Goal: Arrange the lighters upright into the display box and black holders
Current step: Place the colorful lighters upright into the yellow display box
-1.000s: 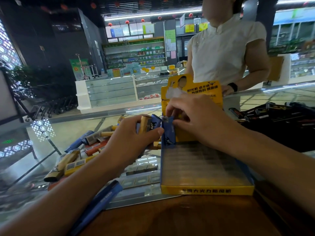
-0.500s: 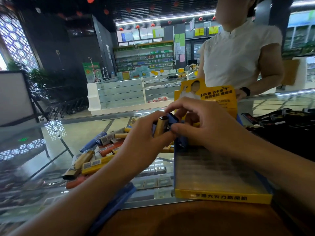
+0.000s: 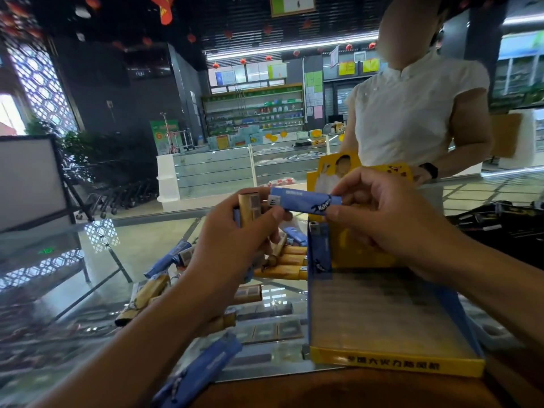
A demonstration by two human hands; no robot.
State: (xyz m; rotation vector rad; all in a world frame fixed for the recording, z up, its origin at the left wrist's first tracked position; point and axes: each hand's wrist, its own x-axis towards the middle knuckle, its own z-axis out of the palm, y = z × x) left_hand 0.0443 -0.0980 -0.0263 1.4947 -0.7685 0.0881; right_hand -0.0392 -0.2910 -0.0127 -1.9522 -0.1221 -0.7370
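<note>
Head view: a blue lighter [image 3: 304, 202] is held level above the display box [image 3: 394, 359].
Right hand [image 3: 379, 214]: its right end is pinched by curled fingers.
Left hand [image 3: 235, 245]: its left end is pinched; a tan lighter [image 3: 249, 209] is gripped upright.
Loose lighters [image 3: 164, 278]: scattered at 9 o'clock of the box.

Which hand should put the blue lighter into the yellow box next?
Probably the right hand. It pinches the blue lighter by one end, straight above the yellow box. The left hand is beside the box and also grips a tan lighter.
</note>
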